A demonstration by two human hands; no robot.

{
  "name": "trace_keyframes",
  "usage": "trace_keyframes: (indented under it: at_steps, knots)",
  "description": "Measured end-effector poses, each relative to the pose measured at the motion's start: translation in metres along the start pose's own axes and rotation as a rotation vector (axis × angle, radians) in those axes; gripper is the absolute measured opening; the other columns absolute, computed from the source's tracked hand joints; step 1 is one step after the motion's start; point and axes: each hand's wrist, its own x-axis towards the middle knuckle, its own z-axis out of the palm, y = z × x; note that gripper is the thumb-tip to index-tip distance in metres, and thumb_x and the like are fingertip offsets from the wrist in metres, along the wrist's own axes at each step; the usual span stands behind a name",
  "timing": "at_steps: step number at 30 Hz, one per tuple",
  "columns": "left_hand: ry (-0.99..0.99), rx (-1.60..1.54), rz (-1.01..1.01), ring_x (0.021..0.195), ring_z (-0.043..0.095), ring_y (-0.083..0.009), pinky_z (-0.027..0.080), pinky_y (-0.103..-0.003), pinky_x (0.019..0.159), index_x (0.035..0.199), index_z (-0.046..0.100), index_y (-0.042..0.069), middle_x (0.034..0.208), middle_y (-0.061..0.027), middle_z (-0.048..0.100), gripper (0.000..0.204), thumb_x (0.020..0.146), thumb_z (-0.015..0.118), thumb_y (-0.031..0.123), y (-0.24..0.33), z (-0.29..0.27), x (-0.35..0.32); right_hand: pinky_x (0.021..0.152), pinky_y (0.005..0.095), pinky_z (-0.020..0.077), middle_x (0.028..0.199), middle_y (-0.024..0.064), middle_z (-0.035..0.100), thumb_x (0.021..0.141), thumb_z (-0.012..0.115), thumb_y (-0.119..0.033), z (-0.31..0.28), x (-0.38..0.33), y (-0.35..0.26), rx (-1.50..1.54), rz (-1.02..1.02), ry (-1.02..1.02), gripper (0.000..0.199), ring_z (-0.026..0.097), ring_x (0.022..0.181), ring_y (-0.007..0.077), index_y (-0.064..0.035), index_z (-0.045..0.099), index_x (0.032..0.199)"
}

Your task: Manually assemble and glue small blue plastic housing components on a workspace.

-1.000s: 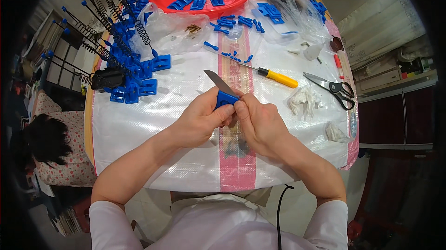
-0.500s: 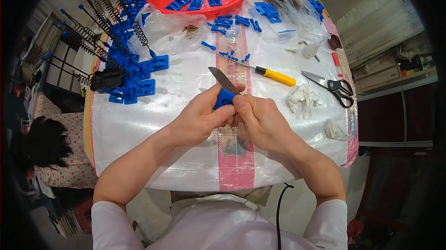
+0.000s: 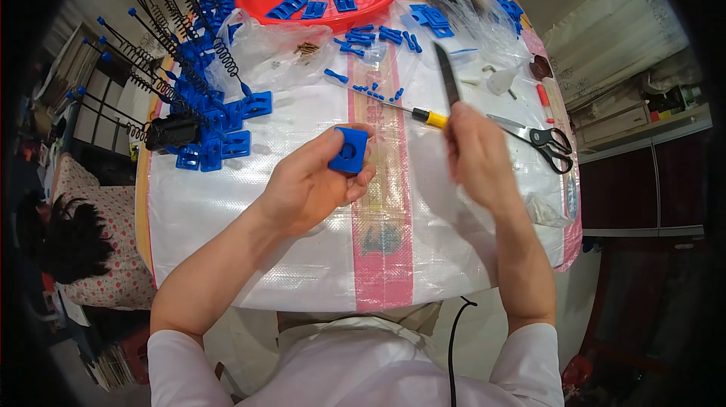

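Note:
My left hand (image 3: 310,180) grips a small blue plastic plate (image 3: 349,148) that has a round hole in it. Raised over the right half of the table, my right hand (image 3: 484,154) is closed round a knife whose dark blade (image 3: 446,73) points up and away from me; its handle is hidden in the fist. Partly behind that hand lies a screwdriver (image 3: 429,117) with a yellow and black handle. Scissors (image 3: 550,141) with black handles rest to the right of the hand. Tiny blue pieces (image 3: 376,92) and several blue rods (image 3: 363,38) are spread beyond both hands.
Blue bases with black springs and rods (image 3: 227,120) crowd the left side. A red tray (image 3: 249,10) with blue plates stands at the back, near a plastic bag of brass screws (image 3: 306,49). Crumpled tissue (image 3: 547,212) lies at right. Another person's dark hair (image 3: 68,237) shows at far left.
My hands have come apart. The right hand has carried the knife away to the right and forward, while the left keeps the blue plate, now turned with its hole showing.

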Motion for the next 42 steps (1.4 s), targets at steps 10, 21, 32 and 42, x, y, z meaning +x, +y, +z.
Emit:
trace_keyframes:
  at_steps: [10, 21, 32, 42]
  knots:
    - [0.052, -0.111, -0.07, 0.096, 0.058, -0.0234, 0.049, -0.036, 0.083, 0.142, 0.041, -0.001, 0.107, -0.0097, 0.058, 0.047, 0.106, 0.032, 0.027, 0.004, 0.004, 0.003, 0.075, 0.0484, 0.0508, 0.082, 0.0207, 0.069, 0.094, 0.061, -0.036, -0.034, 0.023, 0.021, -0.658, 0.07, 0.083, 0.041, 0.068, 0.082, 0.0392, 0.0022, 0.062, 0.108]
    - [-0.045, -0.04, -0.021, 0.113, 0.059, -0.0247, 0.048, -0.044, 0.1, 0.146, 0.036, 0.002, 0.124, -0.0117, 0.056, 0.045, 0.106, 0.038, 0.023, -0.006, 0.005, -0.002, 0.093, 0.0421, 0.0495, 0.119, 0.0204, 0.058, 0.071, 0.084, -0.024, 0.009, -0.004, -0.008, -0.036, -0.61, -0.013, 0.065, 0.059, 0.109, 0.0371, 0.0001, 0.056, 0.125]
    - [-0.056, 0.036, -0.016, 0.116, 0.057, -0.0218, 0.047, -0.039, 0.102, 0.143, 0.037, 0.0, 0.126, -0.0114, 0.055, 0.052, 0.103, 0.05, 0.03, -0.01, 0.008, -0.001, 0.087, 0.04, 0.0518, 0.11, 0.0173, 0.061, 0.067, 0.083, -0.019, 0.024, -0.011, -0.018, -0.013, -0.648, -0.146, 0.059, 0.062, 0.101, 0.0346, -0.0019, 0.059, 0.119]
    - [-0.041, 0.078, -0.023, 0.124, 0.053, -0.0216, 0.044, -0.04, 0.108, 0.141, 0.039, -0.001, 0.129, -0.013, 0.054, 0.048, 0.104, 0.049, 0.027, -0.011, 0.01, -0.001, 0.081, 0.0371, 0.0534, 0.103, 0.0147, 0.062, 0.069, 0.077, -0.012, 0.025, -0.011, -0.015, 0.011, -0.64, -0.165, 0.049, 0.064, 0.093, 0.0311, -0.0042, 0.062, 0.115]
